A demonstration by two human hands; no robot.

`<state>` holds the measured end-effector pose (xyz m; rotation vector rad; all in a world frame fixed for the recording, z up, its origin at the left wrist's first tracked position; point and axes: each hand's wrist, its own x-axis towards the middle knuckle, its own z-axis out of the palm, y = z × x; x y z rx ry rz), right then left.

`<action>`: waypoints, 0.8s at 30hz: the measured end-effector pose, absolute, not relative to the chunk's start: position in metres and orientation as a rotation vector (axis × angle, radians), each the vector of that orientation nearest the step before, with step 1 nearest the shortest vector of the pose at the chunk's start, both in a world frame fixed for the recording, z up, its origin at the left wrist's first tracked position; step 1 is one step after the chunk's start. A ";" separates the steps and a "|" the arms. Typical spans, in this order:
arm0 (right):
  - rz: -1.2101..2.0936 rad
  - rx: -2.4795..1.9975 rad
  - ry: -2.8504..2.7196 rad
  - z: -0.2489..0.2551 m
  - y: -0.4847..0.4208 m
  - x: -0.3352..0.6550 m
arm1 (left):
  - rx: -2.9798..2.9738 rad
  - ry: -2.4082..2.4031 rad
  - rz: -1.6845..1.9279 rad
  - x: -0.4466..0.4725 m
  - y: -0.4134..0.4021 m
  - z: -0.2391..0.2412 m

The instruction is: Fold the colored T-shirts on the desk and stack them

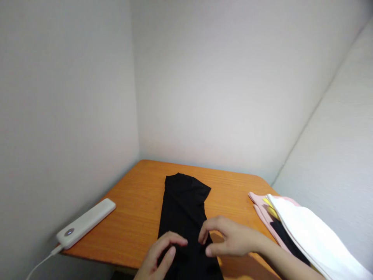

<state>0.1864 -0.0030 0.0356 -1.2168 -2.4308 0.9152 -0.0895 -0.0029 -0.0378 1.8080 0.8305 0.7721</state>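
Observation:
A black T-shirt (183, 210) lies lengthwise on the wooden table, folded so that one short sleeve points right near its far end. Over its near left edge is my left hand (160, 252), fingers curved and thumb apart, with nothing in it. My right hand (223, 237) hovers at the shirt's right edge, its fingers bent and spread from the thumb, holding nothing. Whether any fingertip touches the cloth is hard to tell. The shirt's nearest part runs out of view at the bottom.
A pile of clothes, with a white garment (311, 229) on top of pink (262, 210), yellow (271, 209) and black ones, lies at the right. A white power bank (87, 221) with a cable (40, 264) sits on the left edge of the wooden table (134, 210). Walls enclose the back and sides.

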 end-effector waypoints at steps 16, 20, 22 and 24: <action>0.595 -1.988 -1.705 -0.053 0.072 0.263 | 2.154 1.122 0.722 0.002 0.018 -0.042; 0.823 -1.671 -1.692 -0.044 0.053 0.229 | 1.780 1.056 0.834 0.017 0.031 -0.056; 0.997 -1.390 -1.609 -0.035 0.036 0.213 | 1.639 1.050 0.878 0.021 0.032 -0.063; 1.100 -1.167 -1.545 -0.026 0.016 0.200 | 1.554 1.054 0.938 0.022 0.029 -0.064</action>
